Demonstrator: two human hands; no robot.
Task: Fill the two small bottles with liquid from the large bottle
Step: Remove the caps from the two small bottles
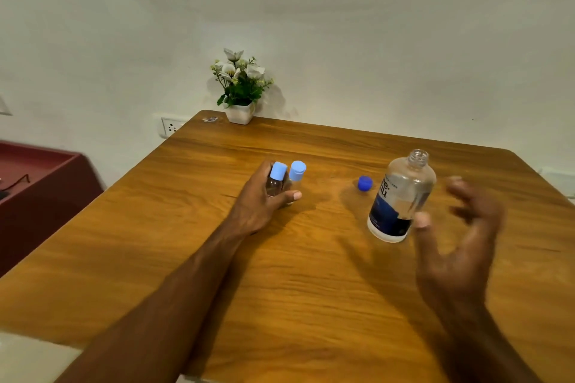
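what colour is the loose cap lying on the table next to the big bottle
Dark blue. The cap shows clearly in the head view, left of the bottle.

Probably a room in a home: a wooden table [280, 258], a small potted flower [241, 87] beyond the hands against a plain wall, a wall socket [170, 127] to their left.
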